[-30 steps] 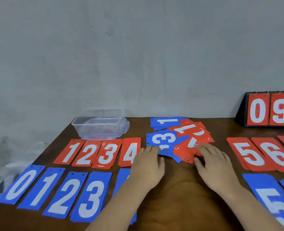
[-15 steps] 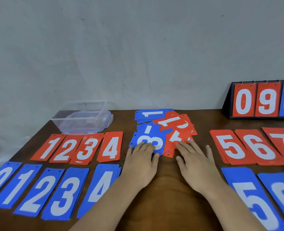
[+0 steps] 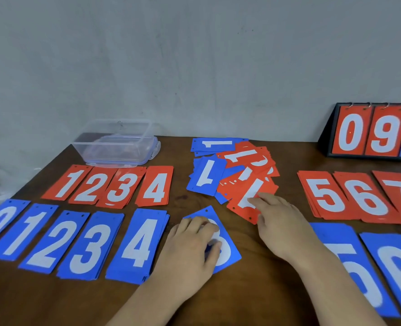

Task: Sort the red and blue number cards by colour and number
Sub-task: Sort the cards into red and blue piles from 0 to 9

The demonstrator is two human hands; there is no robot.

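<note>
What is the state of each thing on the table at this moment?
left hand, pressing on the lone blue card
lone blue card, tilted, apart from the pile, partly covered
right hand, fingertips touching a red card of the pile
pile, unsorted, red and blue cards overlapping
scoreboard, upright, showing red 0 and 9
clear box, upright; lid unclear

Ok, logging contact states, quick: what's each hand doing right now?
Left hand: fingers bent over the blue card; grip cannot be told.
Right hand: open, fingertips touching a red card.
</note>
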